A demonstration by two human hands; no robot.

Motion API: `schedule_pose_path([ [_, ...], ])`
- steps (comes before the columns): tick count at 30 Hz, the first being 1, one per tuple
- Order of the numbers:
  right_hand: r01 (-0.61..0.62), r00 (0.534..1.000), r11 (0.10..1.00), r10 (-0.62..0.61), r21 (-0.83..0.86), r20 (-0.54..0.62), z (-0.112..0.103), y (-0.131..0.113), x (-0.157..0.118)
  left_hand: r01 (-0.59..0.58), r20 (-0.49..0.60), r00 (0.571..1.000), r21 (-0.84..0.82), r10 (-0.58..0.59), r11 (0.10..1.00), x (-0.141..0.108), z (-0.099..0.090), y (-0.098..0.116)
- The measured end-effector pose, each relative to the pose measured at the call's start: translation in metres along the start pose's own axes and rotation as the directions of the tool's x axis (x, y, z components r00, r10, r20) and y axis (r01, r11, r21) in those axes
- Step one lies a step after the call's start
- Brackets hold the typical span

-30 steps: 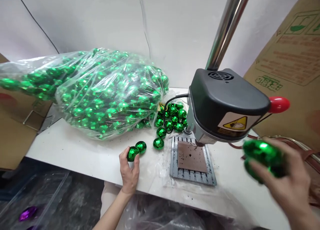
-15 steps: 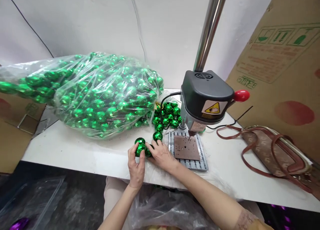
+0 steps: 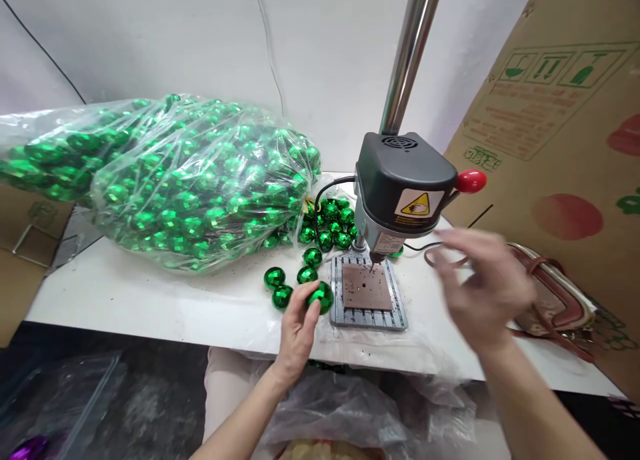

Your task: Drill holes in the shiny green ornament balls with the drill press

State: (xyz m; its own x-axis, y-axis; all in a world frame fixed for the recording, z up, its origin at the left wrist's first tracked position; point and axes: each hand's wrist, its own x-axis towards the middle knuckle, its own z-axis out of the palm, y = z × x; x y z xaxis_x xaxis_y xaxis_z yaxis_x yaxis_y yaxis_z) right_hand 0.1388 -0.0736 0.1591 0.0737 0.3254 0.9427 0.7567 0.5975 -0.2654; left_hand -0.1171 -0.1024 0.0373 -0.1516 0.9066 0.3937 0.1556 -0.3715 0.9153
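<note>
White table beneath both hands; left hand round a green ball; right hand empty, loosely spread.

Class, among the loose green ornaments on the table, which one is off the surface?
The ornament pinched in the left hand, beside the drill press base; the other loose ones rest on the table.

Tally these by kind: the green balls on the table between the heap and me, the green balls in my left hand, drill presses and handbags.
Green balls on the table in front of the heap: 4
Green ball in the left hand: 1
Drill press: 1
Handbag: 1
Total: 7
</note>
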Motion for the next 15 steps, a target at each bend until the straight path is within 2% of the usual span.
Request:
schedule_pose_path([
  [1,-0.139,0.981,0.988,0.147,0.071,-0.124,-0.007,0.007,0.019,0.165,0.076,0.985,-0.147,-0.155,0.975,0.001,0.012,0.005],
  [2,-0.245,0.936,0.953,0.281,0.178,-0.214,-0.011,0.013,0.037,0.31,0.159,0.948,-0.278,-0.274,0.909,0.004,0.023,0.007],
  [3,-0.304,0.9,0.911,0.37,0.278,-0.232,-0.013,0.018,0.054,0.414,0.234,0.908,-0.386,-0.347,0.824,0.008,0.034,0.009],
  [5,-0.374,0.885,0.848,0.448,0.375,-0.13,-0.009,0.026,0.082,0.513,0.321,0.858,-0.514,-0.401,0.688,0.018,0.05,0.007],
  [7,-0.448,0.872,0.783,0.489,0.432,0.019,-0.002,0.028,0.101,0.521,0.329,0.853,-0.544,-0.404,0.657,0.028,0.058,0.001],
  [9,-0.441,0.89,0.789,0.445,0.428,0.098,0.005,0.025,0.113,0.498,0.322,0.867,-0.525,-0.38,0.69,0.035,0.058,-0.006],
  [11,-0.433,0.899,0.794,0.416,0.426,0.138,0.011,0.019,0.119,0.482,0.342,0.873,-0.484,-0.349,0.731,0.037,0.054,-0.012],
  [15,-0.486,0.872,0.767,0.46,0.418,0.169,0.015,0.011,0.125,0.481,0.41,0.854,-0.391,-0.319,0.785,0.037,0.042,-0.017],
])
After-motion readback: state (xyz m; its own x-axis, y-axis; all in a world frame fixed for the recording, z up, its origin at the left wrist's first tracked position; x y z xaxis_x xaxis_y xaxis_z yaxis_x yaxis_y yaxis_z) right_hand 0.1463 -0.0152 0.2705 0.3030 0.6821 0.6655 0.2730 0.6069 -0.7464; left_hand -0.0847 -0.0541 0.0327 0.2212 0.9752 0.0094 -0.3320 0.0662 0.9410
